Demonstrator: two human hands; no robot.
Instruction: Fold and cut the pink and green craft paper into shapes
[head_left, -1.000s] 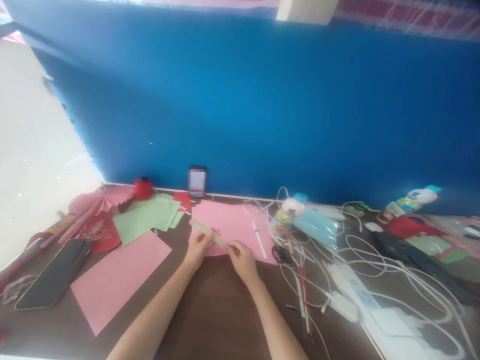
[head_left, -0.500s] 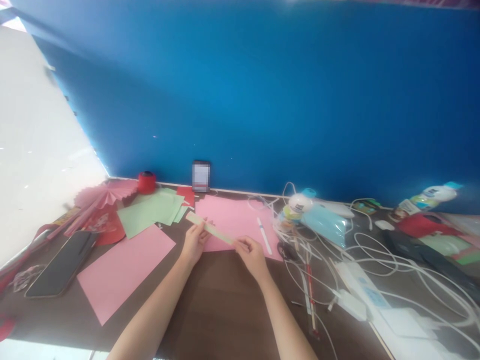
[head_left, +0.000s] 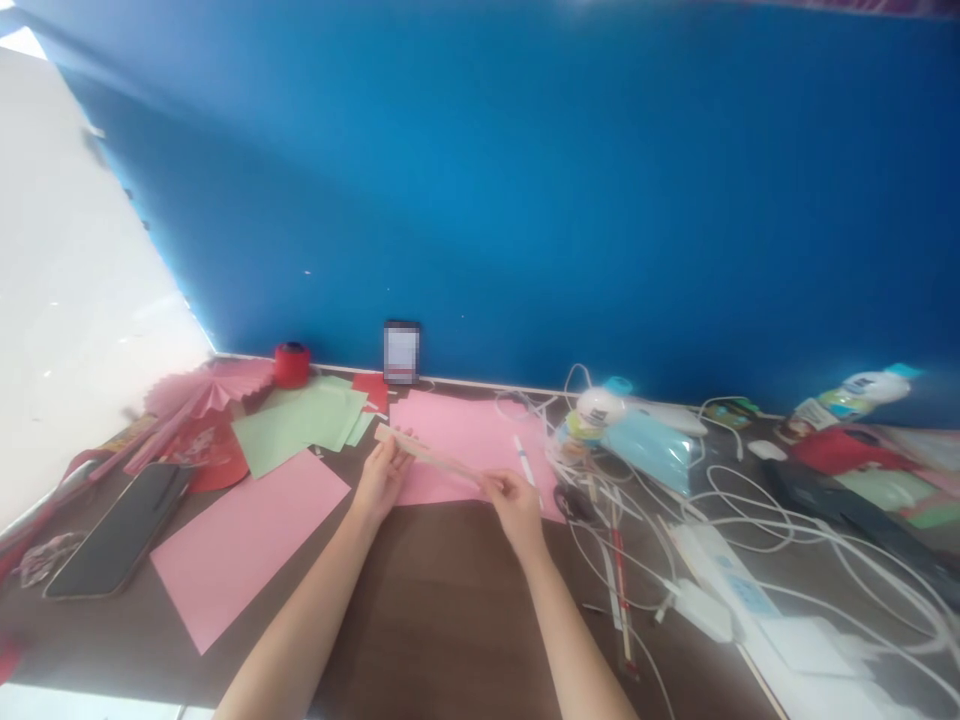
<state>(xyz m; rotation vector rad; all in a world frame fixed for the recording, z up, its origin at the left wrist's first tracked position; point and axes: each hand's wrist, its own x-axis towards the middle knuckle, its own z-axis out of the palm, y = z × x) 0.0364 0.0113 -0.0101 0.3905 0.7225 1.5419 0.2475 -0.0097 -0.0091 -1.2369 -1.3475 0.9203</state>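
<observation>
Blue wall fills the background behind a dark brown table [head_left: 442, 620] strewn with craft paper. Above its middle, the person holds a paper strip [head_left: 439, 458] between both hands. The strip is long, narrow and flat, pale greenish-beige, with a squared-off end on the left. It slants from upper left down to lower right, just over the near edge of a pink sheet [head_left: 465, 425]; whether it touches that sheet cannot be told. The left hand [head_left: 382, 480] has thumb and fingers closed on the strip near its left end, and the right hand [head_left: 517, 505] pinches the other end between thumb and fingertips.

A white pen [head_left: 525, 462] lies on the pink sheet just beside the right hand. A larger pink sheet [head_left: 247, 540] lies to the left, green sheets [head_left: 300, 425] behind it, and a dark phone [head_left: 112, 530] further left. White cables [head_left: 750, 520] tangle on the right.
</observation>
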